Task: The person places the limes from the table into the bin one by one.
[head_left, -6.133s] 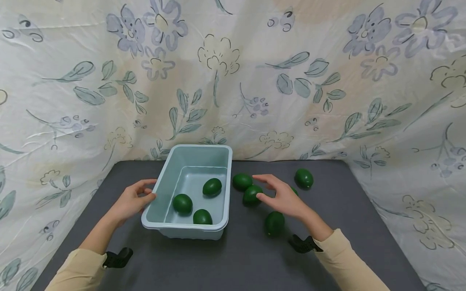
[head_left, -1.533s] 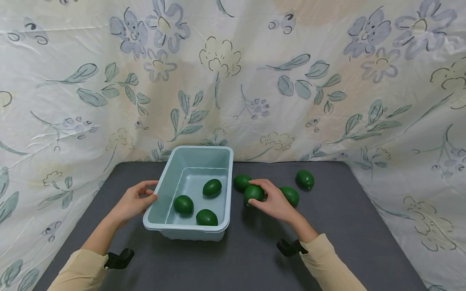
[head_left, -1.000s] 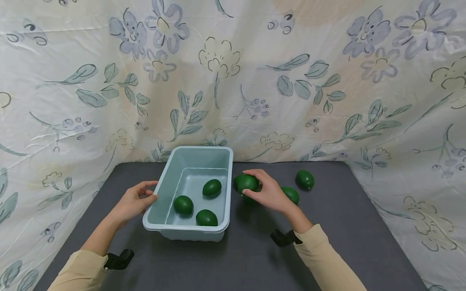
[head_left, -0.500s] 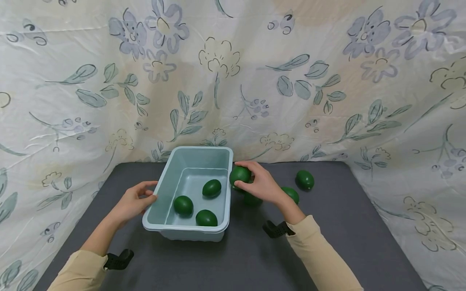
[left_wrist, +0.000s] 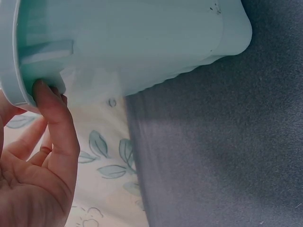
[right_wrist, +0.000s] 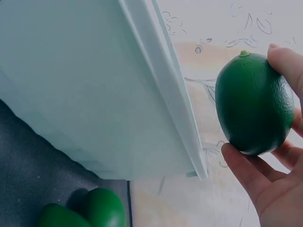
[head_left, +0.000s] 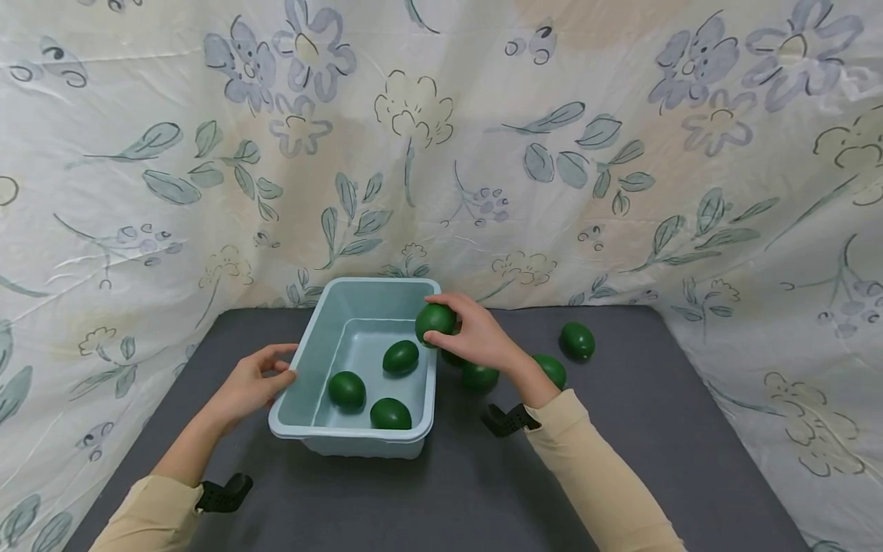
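Observation:
My right hand (head_left: 476, 333) grips a dark green lime (head_left: 434, 323) between thumb and fingers, above the right rim of a pale blue plastic tub (head_left: 290, 422). In the right wrist view the held lime (right_wrist: 254, 104) shows a small light green stem nub, and it hangs beyond the tub's rim (right_wrist: 165, 90). My left hand (head_left: 251, 387) holds the tub's left rim; the left wrist view has a digit (left_wrist: 59, 123) tucked under that rim. Three limes lie inside the tub, one of them a lime (head_left: 347, 390) at the left.
On the dark grey table (head_left: 621, 460), right of the tub, lie several limes: one lime (head_left: 479, 377) near the wall of the tub, another lime (head_left: 552, 372) beside my right wrist, and a lime (head_left: 577, 341) farther back. A floral cloth (head_left: 524, 192) hangs behind.
My right hand took the lime from the table's near side and carried it up and left, over the other limes, to the tub's right rim. The left hand stays at its rim.

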A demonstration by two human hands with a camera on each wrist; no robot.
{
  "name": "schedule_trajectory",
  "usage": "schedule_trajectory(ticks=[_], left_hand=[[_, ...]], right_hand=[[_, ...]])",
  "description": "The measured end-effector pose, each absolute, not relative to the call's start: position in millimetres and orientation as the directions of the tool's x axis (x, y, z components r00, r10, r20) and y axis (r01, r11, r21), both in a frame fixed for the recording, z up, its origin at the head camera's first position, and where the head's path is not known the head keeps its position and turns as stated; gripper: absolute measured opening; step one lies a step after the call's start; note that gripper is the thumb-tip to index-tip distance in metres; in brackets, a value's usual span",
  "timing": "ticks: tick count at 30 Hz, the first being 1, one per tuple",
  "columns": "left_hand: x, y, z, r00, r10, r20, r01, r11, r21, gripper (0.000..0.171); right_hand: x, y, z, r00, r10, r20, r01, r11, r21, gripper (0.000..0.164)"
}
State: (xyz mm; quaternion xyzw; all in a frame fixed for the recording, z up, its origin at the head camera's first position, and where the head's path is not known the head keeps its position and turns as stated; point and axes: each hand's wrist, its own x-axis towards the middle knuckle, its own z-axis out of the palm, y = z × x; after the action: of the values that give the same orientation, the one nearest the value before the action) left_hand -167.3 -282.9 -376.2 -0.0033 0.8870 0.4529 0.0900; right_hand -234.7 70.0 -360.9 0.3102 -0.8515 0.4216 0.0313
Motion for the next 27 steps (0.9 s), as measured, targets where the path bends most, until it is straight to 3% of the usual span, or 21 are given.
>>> schedule_trajectory(ticks=[27], left_hand=[[-167.6,-283.6,-376.8,-0.984,0.073,-0.160,-0.084,0.600,0.795,0.054]], right_hand=[[-245.8,22.6,-341.9,-0.772,-0.584,0.251,-0.566,0.453,-0.688,0.055]])
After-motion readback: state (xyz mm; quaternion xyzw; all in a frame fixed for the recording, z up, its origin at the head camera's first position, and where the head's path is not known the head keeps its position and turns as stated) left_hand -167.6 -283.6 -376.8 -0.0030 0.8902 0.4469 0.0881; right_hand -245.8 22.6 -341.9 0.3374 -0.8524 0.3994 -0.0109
